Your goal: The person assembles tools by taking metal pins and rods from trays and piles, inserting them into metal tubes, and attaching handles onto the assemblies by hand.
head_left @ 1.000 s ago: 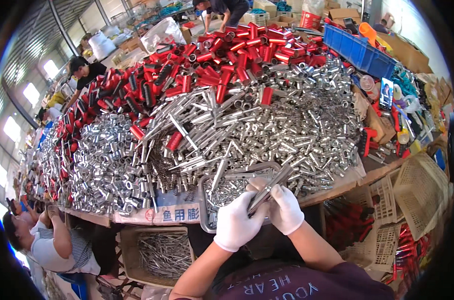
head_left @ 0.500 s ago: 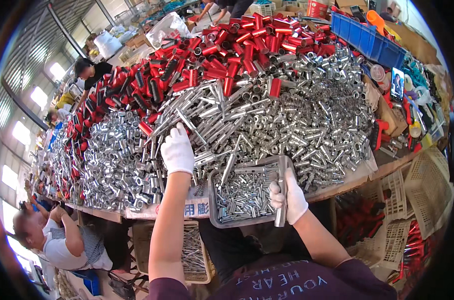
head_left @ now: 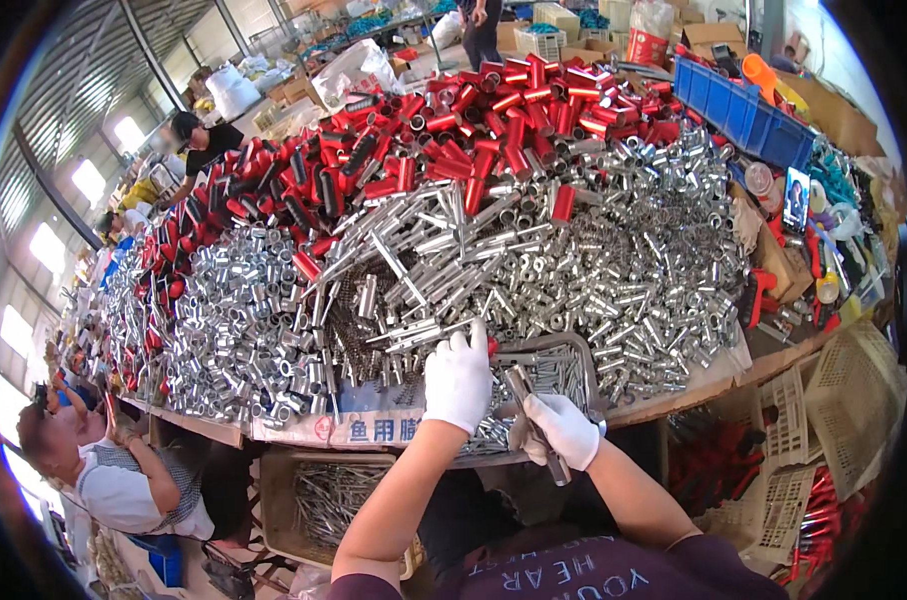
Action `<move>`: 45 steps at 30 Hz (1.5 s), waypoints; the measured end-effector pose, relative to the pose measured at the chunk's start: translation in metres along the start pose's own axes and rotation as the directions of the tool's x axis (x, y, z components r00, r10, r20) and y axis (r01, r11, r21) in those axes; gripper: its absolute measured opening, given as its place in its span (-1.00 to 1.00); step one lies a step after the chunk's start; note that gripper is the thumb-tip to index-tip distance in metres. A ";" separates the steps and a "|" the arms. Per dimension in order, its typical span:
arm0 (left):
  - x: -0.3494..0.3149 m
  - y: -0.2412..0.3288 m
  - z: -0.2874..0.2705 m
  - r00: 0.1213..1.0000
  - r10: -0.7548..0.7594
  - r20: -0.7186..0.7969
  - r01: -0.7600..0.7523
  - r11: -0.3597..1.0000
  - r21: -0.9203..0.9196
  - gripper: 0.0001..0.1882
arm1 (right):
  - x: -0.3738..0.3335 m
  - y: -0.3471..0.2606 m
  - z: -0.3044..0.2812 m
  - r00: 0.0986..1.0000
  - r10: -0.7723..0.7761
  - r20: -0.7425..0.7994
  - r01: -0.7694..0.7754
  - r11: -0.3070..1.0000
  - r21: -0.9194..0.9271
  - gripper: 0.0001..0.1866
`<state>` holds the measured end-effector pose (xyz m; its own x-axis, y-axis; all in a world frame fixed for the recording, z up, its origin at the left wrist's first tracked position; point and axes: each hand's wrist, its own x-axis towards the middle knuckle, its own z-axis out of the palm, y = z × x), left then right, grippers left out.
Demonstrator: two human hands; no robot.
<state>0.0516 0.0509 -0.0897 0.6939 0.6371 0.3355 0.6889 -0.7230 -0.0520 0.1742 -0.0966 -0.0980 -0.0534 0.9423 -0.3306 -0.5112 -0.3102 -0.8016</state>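
My right hand (head_left: 566, 432), in a white glove, is closed around a silver metal tube (head_left: 520, 385), which slants over the near side of a grey plastic tray (head_left: 581, 352). Small metal pins (head_left: 557, 377) fill that tray. My left hand (head_left: 459, 382), also gloved, is at the tray's left side with its fingers drawn together. What those fingers hold, if anything, is hidden; a small red spot shows beside the fingertips. Just beyond lies a heap of long silver rods (head_left: 404, 265). Dark springs (head_left: 354, 318) lie to the left of the rods.
Red tubes (head_left: 514, 130) are heaped at the back, short silver sleeves (head_left: 239, 320) at the left. A blue crate (head_left: 739, 110) and a lit phone (head_left: 797, 200) stand at the right. A beige basket (head_left: 284, 500) of rods sits below the table edge. Co-workers are at the left and back.
My left hand has moved from the rod heap right and nearer, to the tray. My right hand has come lower, and the tube, upright before, now leans left at its top.
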 end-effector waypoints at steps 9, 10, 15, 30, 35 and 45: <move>0.002 0.010 -0.032 0.981 -0.193 0.029 0.127 0.517 -0.846 -0.50 | -0.001 0.004 0.002 0.999 0.012 0.046 -0.003 0.981 -0.194 -0.65; 0.002 0.016 -0.031 0.977 -0.158 0.143 0.182 0.270 -0.945 -0.52 | 0.000 0.003 0.005 0.996 0.023 0.091 0.006 0.953 -0.304 -0.68; -0.008 0.026 -0.032 0.943 -0.169 0.287 0.261 -0.160 -0.952 -0.44 | -0.002 0.007 0.009 0.990 -0.020 -0.138 0.004 0.993 -0.115 -0.75; -0.008 0.030 -0.045 0.997 0.073 0.018 -0.047 0.797 -0.603 -0.73 | 0.001 0.013 -0.010 0.984 -0.032 0.175 0.043 0.997 -0.064 -0.20; -0.022 0.055 -0.058 0.969 -0.167 0.182 0.240 0.806 -0.541 -0.75 | -0.005 0.010 -0.003 0.982 -0.110 0.154 0.124 0.989 -0.082 -0.19; -0.070 -0.087 0.009 0.917 -0.377 0.132 0.381 0.924 -0.012 -0.70 | 0.002 0.008 0.001 0.998 -0.057 0.034 0.056 0.998 0.031 -0.52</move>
<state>-0.0548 0.0720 -0.1172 0.4045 0.8917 0.2030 0.8989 -0.4285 0.0915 0.1689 -0.0970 -0.1048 -0.0526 0.9622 -0.2671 -0.5400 -0.2524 -0.8029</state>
